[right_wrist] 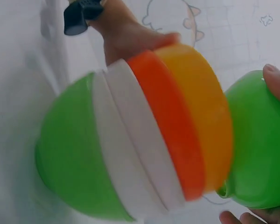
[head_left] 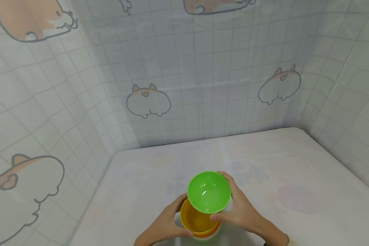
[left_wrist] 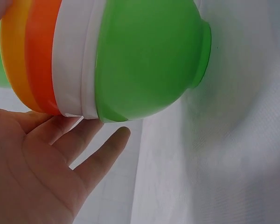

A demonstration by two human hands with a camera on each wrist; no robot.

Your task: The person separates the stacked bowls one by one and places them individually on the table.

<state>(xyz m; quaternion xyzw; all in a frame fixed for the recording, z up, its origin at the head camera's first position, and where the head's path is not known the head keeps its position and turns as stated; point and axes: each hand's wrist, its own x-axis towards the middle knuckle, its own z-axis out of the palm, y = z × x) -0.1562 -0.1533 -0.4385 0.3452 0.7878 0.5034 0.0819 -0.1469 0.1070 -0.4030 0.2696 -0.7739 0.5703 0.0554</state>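
In the head view my right hand holds a green bowl by its rim, thumb on the near side and fingers on the far side. The bowl tilts over a stack of nested bowls. A yellow bowl tops that stack. Below it, the left wrist view shows an orange bowl, two white rims and another green bowl at the bottom. My left hand grips the stack's side near the upper rims. The right wrist view shows the held green bowl close to the yellow rim.
A pale patterned cloth covers the table. Grey-white curtains with a grid and cartoon dogs hang behind it and along both sides. A dark wrist strap is on the left wrist.
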